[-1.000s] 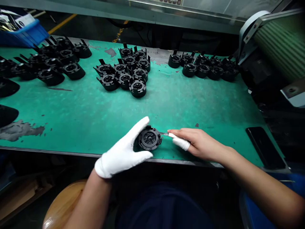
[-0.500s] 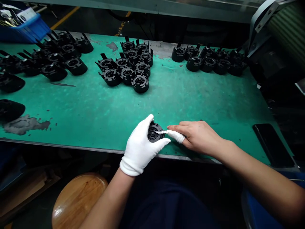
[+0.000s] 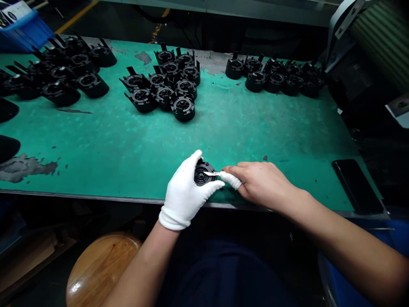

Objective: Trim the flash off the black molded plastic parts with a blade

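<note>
My left hand (image 3: pixel 184 194), in a white glove, is wrapped round a black round plastic part (image 3: pixel 202 175) just above the front edge of the bench. Ribs and rings show on the part's upturned face. My right hand (image 3: pixel 263 181) is bare apart from a white cover on the thumb. It pinches a small knife (image 3: pixel 212 173) with a pointed, silvery blade. The blade lies over the face of the part; whether its tip touches cannot be made out. Most of the knife's handle is hidden in my fingers.
Similar black parts with upright tabs stand in a middle group (image 3: pixel 164 91), a right group and a left group on the green bench (image 3: pixel 220 128). A dark phone (image 3: pixel 357 186) lies at right. A blue bin (image 3: pixel 27 32) sits far left, a wooden stool (image 3: pixel 100 268) below.
The whole view has shifted slightly, so the bench and parts appear further left and a little higher. Both hands keep their hold, with the blade still over the part.
</note>
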Demonstrator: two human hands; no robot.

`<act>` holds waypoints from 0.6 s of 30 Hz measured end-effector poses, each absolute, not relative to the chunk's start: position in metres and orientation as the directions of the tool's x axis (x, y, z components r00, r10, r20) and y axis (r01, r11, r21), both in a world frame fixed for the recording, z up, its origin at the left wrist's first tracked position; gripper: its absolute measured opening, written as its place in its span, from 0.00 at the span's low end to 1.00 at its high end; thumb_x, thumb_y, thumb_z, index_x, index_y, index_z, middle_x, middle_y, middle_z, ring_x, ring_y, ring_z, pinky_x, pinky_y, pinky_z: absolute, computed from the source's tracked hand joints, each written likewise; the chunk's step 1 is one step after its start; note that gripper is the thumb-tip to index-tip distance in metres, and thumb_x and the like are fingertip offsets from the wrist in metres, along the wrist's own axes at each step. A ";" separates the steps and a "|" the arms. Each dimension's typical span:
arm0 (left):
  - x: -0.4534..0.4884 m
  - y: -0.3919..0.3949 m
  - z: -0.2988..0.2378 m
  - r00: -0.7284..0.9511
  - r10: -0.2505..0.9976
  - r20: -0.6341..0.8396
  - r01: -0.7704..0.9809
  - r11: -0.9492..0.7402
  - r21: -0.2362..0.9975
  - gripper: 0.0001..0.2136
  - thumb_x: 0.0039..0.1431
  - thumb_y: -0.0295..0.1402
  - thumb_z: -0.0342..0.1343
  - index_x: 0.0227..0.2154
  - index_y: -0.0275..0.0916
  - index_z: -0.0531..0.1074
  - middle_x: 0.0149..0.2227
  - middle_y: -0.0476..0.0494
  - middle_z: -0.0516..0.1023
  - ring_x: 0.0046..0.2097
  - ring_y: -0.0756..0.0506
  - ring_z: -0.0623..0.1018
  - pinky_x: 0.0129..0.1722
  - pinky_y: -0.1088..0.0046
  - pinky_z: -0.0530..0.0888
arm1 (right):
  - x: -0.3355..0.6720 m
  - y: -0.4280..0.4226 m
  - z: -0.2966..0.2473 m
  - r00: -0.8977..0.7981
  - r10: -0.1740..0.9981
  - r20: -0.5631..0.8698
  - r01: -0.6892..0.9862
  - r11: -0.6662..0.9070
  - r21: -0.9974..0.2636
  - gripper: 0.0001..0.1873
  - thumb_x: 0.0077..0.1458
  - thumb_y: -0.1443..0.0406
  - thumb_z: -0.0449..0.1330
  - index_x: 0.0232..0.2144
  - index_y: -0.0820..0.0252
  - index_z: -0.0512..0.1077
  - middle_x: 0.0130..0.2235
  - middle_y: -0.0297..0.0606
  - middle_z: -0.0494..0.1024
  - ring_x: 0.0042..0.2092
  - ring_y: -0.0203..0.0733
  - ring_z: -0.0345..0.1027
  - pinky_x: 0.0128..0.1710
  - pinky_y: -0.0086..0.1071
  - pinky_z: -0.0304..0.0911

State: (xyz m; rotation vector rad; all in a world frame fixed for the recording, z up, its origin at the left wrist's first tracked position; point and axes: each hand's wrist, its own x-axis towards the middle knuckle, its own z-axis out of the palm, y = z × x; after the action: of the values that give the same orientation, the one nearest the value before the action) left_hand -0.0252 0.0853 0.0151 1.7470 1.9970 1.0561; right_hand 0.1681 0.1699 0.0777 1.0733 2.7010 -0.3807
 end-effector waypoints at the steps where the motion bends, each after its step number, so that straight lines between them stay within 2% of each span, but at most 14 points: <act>1: -0.026 0.085 0.014 -0.227 0.942 0.249 0.735 -0.002 0.678 0.43 0.48 0.52 0.68 0.62 0.35 0.62 0.58 0.35 0.74 0.58 0.38 0.75 0.61 0.60 0.72 | 0.168 0.168 0.078 -0.703 0.649 -0.290 0.704 0.692 -0.159 0.26 0.57 0.67 0.52 0.56 0.44 0.71 0.43 0.34 0.82 0.41 0.48 0.76 0.25 0.33 0.45; 7: -0.027 0.087 0.010 -0.223 0.935 0.277 0.753 -0.015 0.658 0.43 0.48 0.52 0.68 0.62 0.36 0.61 0.58 0.35 0.74 0.58 0.38 0.76 0.60 0.60 0.72 | 0.161 0.153 0.085 -0.635 0.714 -0.294 0.768 0.624 -0.144 0.24 0.60 0.66 0.51 0.56 0.43 0.71 0.42 0.35 0.82 0.39 0.49 0.76 0.27 0.34 0.53; 11: -0.026 0.085 0.009 -0.220 0.932 0.288 0.763 -0.019 0.646 0.43 0.48 0.52 0.68 0.62 0.36 0.61 0.58 0.35 0.74 0.58 0.37 0.75 0.61 0.60 0.72 | 0.162 0.146 0.084 -0.602 0.742 -0.294 0.794 0.595 -0.124 0.23 0.63 0.64 0.49 0.58 0.47 0.70 0.42 0.40 0.82 0.37 0.51 0.77 0.28 0.35 0.59; 13: -0.027 0.086 0.010 -0.222 0.931 0.291 0.760 -0.021 0.649 0.43 0.48 0.52 0.67 0.62 0.35 0.62 0.58 0.34 0.74 0.59 0.37 0.75 0.61 0.60 0.71 | 0.170 0.146 0.080 -0.618 0.746 -0.248 0.786 0.582 -0.209 0.23 0.65 0.64 0.49 0.59 0.48 0.69 0.46 0.40 0.81 0.42 0.51 0.77 0.34 0.36 0.64; 15: -0.031 0.090 0.014 -0.180 0.941 0.285 0.758 -0.051 0.650 0.43 0.47 0.54 0.67 0.62 0.35 0.62 0.59 0.34 0.73 0.59 0.37 0.75 0.62 0.60 0.70 | 0.181 0.150 0.077 -0.644 0.746 -0.169 0.745 0.560 -0.363 0.22 0.65 0.64 0.50 0.59 0.49 0.69 0.52 0.37 0.80 0.49 0.48 0.75 0.42 0.36 0.66; 18: -0.043 0.100 0.027 0.081 0.978 0.195 0.734 -0.191 0.652 0.44 0.45 0.55 0.67 0.62 0.38 0.62 0.61 0.37 0.72 0.61 0.38 0.73 0.64 0.60 0.69 | 0.196 0.159 0.073 -0.681 0.721 -0.126 0.665 0.538 -0.518 0.20 0.65 0.65 0.52 0.57 0.49 0.70 0.55 0.33 0.78 0.53 0.44 0.73 0.48 0.33 0.64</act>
State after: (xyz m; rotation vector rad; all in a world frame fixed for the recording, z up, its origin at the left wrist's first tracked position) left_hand -0.0426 0.1000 0.0270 1.9808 1.6911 0.8584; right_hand 0.1963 0.1588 0.0728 1.2866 2.8437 -0.8860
